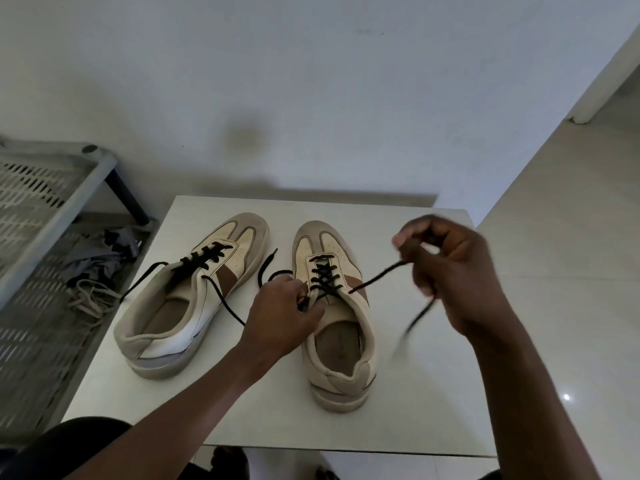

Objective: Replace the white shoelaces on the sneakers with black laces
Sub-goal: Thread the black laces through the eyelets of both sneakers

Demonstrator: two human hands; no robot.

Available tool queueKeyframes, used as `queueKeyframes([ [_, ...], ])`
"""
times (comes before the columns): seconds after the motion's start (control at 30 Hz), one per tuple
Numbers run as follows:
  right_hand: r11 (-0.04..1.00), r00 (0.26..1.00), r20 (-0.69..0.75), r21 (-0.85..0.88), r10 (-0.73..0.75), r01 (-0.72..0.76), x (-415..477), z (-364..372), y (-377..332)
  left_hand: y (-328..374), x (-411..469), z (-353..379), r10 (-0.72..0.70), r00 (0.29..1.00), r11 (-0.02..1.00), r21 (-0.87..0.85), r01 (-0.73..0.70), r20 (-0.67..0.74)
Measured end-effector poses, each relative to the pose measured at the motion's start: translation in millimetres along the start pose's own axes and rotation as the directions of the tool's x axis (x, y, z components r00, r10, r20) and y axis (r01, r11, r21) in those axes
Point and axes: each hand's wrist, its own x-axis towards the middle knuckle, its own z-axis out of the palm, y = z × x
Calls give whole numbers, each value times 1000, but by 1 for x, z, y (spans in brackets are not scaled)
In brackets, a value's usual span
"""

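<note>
Black lace (377, 276) runs taut from the near sneaker (341, 337) to the right hand (450, 268), which pinches it above the desk (415, 410); that hand is blurred. The left hand (284, 313) pinches the lace at the top eyelets. The other sneaker (180, 306), also laced black, stands beside it. White laces (88, 299) lie on a rack (34, 237) left of the desk.

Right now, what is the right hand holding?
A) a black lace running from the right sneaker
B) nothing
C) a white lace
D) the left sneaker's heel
A: the right hand pinches the black lace, which is pulled out sideways from the eyelets of the right sneaker.
</note>
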Motion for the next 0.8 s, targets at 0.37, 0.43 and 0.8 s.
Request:
queueKeyframes([
  [0.37, 598, 936, 109, -793, 334, -121, 1, 0, 100, -3, 13, -22, -10, 969, 1000, -14, 14, 246],
  [0.43, 721, 985, 131, -693, 114, 9, -2, 10, 99, -6, 19, -35, -54, 920, 995, -53, 81, 388],
  [0.8, 952, 965, 205, -289, 165, -101, 1, 16, 83, -8, 31, -69, -165, 837, 509, -682, 526, 522],
])
